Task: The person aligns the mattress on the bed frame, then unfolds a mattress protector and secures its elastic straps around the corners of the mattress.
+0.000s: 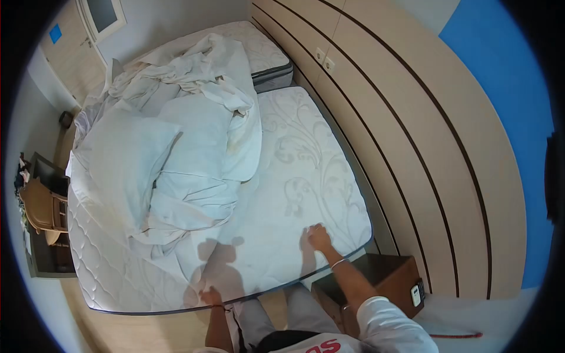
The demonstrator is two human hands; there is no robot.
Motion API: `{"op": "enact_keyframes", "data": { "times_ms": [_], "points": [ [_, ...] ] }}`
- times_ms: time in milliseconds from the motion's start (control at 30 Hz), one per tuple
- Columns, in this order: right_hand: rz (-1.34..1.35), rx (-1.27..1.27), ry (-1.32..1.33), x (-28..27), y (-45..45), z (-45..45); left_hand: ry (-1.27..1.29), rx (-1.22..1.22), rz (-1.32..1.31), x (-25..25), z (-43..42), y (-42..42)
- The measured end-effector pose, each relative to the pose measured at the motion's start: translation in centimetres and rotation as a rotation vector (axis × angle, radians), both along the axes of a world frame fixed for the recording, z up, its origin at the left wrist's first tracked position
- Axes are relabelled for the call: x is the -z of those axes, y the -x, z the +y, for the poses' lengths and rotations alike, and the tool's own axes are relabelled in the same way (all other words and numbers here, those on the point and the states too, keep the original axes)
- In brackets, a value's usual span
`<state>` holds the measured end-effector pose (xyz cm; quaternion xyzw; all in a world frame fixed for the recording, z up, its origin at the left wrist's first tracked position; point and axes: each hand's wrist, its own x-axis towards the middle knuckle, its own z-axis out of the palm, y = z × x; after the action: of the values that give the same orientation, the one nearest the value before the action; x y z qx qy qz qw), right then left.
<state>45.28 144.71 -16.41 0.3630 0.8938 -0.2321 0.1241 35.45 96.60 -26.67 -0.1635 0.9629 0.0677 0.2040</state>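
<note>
A large mattress (pixel 300 147) with a swirl pattern and dark piping fills the middle of the view. My right hand (pixel 319 237) is over its near right part, fingers curled closed, a pale band at the wrist. Whether anything is in that hand is hidden. Lower down, at the near edge, my left hand (pixel 210 296) has its fingers bent inward, and what they hold, if anything, cannot be made out. Beyond it lie a white pillow (pixel 126 156), a second pillow (pixel 194 129) and a crumpled heap of white bedding (pixel 220 65) on the mattress.
A brown bedside cabinet (pixel 385 267) stands at the near right, by the panelled headboard wall (pixel 406 117). Another mattress (pixel 268 50) lies behind. To the left is a brown chair (pixel 44 203) at a dark desk; a door (pixel 70 59) is at the back left.
</note>
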Motion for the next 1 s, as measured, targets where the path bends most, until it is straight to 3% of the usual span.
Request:
{"op": "enact_keyframes", "data": {
  "times_ms": [33,67,100,300,333,500,600,1000],
  "points": [
    [0.016,-0.014,-0.060,1.3,0.2,3.4,0.240,0.111,-0.222,3.3,-2.9,-0.5],
    [0.165,0.013,-0.187,0.8,0.1,5.8,0.241,0.107,-0.223,4.1,-2.8,-1.1],
    [0.174,0.089,-0.230,3.6,0.3,9.2,0.065,-0.056,-0.208,4.7,-2.7,-1.5],
    [0.096,0.322,-0.353,4.2,1.7,20.9,-0.983,-0.999,-0.057,7.2,-2.8,-3.6],
    [0.125,0.391,-0.345,5.2,1.5,22.2,-0.978,-1.003,-0.056,7.3,-2.7,-3.9],
    [0.027,0.533,-0.232,8.8,1.4,26.2,-0.335,-1.022,-0.207,7.4,-1.6,-3.0],
    [0.030,0.638,-0.201,8.4,2.1,26.8,-0.320,-0.921,-0.199,7.7,-0.7,-1.2],
    [-0.224,0.669,-0.294,9.3,5.8,27.8,-0.325,-0.512,-0.122,8.1,7.4,-0.5]
  ]
}}
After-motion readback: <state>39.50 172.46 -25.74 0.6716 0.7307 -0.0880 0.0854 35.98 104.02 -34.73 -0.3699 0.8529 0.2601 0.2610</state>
